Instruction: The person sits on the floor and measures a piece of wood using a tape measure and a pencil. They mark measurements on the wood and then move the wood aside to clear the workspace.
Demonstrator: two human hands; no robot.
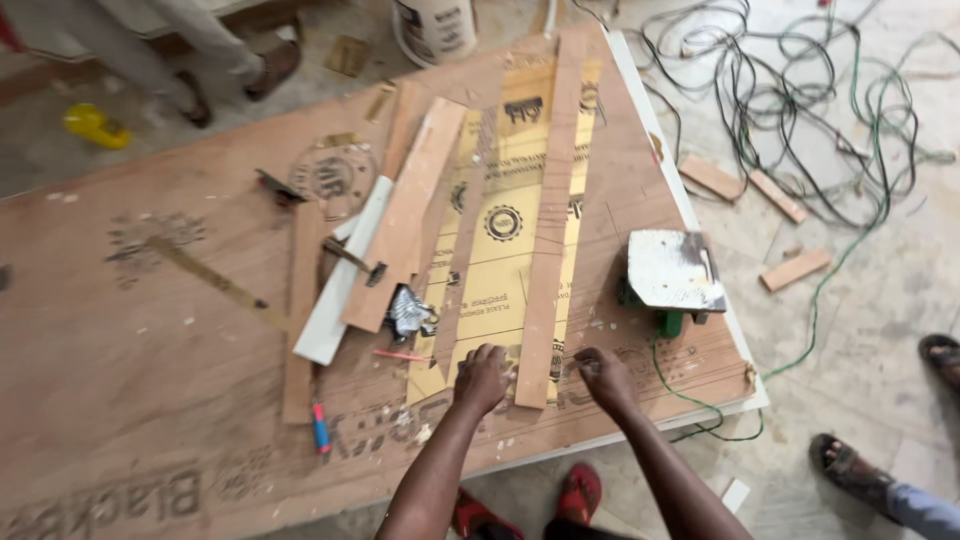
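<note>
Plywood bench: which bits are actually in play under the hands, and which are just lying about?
In hand:
- left hand and right hand
- long thin wooden strip
- yellow printed laminate sheet

Lying about:
- hammer
- white board strip
- red-and-blue pencil
- upturned green power saw
- tangled cables

two bare forearms come in from six o'clock, no sleeves showing, no watch or rings to be seen. the left hand [482,378] and the right hand [603,376] are ungloved. below, at six o'clock, the feet wear red sandals [578,492] with dark straps; the left one is partly hidden.
</note>
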